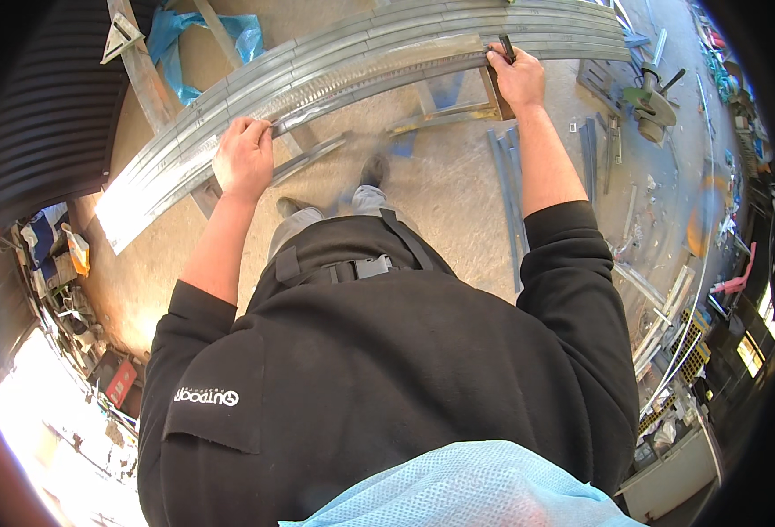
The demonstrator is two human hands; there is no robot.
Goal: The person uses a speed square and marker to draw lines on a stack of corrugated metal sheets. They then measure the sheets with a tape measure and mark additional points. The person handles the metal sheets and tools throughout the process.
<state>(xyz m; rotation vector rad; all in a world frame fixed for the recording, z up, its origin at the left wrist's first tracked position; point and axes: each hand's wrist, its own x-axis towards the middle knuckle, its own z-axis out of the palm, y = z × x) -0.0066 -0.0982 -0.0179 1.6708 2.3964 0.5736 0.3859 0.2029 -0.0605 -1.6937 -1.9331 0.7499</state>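
Several long grey metal profiles lie side by side across the top of the view, resting on supports. Along their near edge runs a narrow dark metal bar. My left hand is closed with its fingertips on this bar's left end. At the bar's right end is my right hand, its fingers closed around a black marker that points up and away. The undersides of my left fingers are hidden.
A metal stand with a triangular square is at the far left, beside blue plastic sheeting. To the right, loose metal bars lie on the floor near a round-plated tool. Dark corrugated sheet borders the left.
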